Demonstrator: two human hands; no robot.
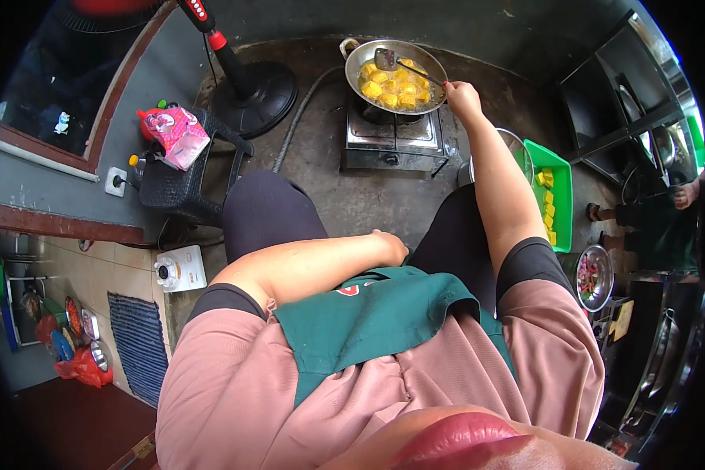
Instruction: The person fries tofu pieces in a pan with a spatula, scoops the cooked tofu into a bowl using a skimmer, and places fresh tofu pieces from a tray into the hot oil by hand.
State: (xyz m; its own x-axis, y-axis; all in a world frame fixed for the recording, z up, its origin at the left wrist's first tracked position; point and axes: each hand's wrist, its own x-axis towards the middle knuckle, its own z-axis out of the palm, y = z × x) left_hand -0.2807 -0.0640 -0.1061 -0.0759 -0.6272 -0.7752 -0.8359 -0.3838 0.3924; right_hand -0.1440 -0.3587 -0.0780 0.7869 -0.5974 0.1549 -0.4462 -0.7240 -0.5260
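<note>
My right hand point(463, 100) is closed around the end of a slotted spatula's point(386, 59) dark handle. Its perforated blade lies over the left part of a wok point(429, 61). Yellow chunks point(399, 84), which look like tofu, sit in bubbling oil in the wok. A gas stove point(393, 139) on the floor carries the wok. Low in my lap, by the top of the green apron point(368, 321), rests my left hand point(389, 247); its fingers are mostly hidden. Beyond my right forearm, a green tray point(560, 196) holds more yellow chunks point(549, 210).
A round strainer or pot point(517, 149) is partly behind my right arm. A metal bowl point(595, 278) with reddish pieces stands right. At left are a black stool point(182, 184) with a pink packet point(176, 137) and a fan base point(262, 98). A hose point(299, 117) runs towards the stove.
</note>
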